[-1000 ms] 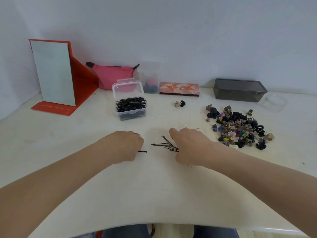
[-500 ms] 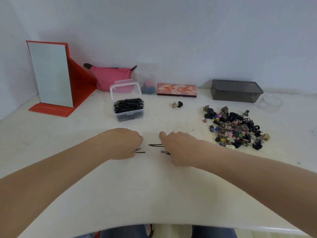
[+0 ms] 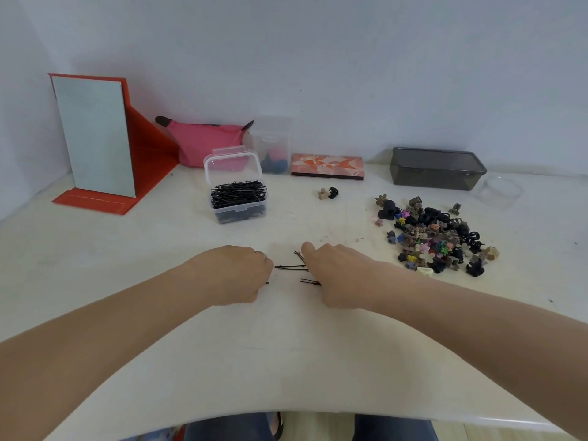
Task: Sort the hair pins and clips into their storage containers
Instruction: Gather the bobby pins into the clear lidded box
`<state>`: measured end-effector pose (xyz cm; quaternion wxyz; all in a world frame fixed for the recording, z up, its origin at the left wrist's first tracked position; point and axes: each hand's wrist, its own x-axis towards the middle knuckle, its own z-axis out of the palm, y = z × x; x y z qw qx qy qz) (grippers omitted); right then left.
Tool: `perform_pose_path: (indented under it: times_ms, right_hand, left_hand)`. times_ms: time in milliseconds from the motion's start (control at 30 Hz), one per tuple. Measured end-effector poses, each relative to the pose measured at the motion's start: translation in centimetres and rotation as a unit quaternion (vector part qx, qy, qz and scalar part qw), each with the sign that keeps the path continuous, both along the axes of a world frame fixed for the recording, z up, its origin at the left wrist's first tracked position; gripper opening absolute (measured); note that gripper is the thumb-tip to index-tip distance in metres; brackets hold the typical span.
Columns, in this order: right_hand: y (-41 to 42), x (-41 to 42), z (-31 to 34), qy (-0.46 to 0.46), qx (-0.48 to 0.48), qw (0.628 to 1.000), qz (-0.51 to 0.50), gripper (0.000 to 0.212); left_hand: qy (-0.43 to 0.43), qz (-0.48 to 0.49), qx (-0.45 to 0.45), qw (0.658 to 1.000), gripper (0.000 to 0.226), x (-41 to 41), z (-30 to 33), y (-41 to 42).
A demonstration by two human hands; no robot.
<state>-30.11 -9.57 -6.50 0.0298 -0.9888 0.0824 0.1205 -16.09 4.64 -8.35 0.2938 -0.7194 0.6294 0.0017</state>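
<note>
Head view showed both hands knuckles-up on the white tabletop (image 3: 159, 249) at the centre of the frame. The left hand (image 3: 234, 273) had its fingers curled under, with a black pin tip poking out beside it; whether those fingers were pinching it I could not tell. The right hand (image 3: 337, 275) had its fingers curled down onto a few loose bobby pins (image 3: 291, 266) lying between the two hands; a firm grasp was not visible. Above the left hand stood an open clear pin box (image 3: 237, 198), heaped with black bobby pins. At the right lay a pile of small claw clips (image 3: 436, 238), with two stray clips (image 3: 327, 193) near the middle. A closed smoky-grey container (image 3: 437, 168) sat behind the pile, a clear round tub (image 3: 499, 192) just beside it.
</note>
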Motion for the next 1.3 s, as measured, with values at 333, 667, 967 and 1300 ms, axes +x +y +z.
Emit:
perform_pose_path:
  times_ms: [333,667,967,1300]
  right_hand:
    - [0.0,-0.2,-0.2,0.000,0.017,0.999,-0.034,0.033]
    - [-2.4,2.0,2.1,-0.001,0.121,0.990,-0.068,0.031]
    - [-4.0,14.3,8.0,-0.108,0.115,0.987,0.017,0.036]
    - [-3.1,23.7,5.3,-0.079,0.052,0.991,0.094,0.031]
  left_hand:
    - [-0.008,0.006,-0.005,1.000,0.020,0.0,-0.4,-0.1]
    - [0.053,0.025,-0.003,0.998,0.011,0.8,0.6,0.2]
    - [0.140,0.101,-0.113,0.978,0.008,4.3,3.4,1.7]
    - [0.268,0.114,-0.311,0.905,0.010,11.8,4.4,0.9]
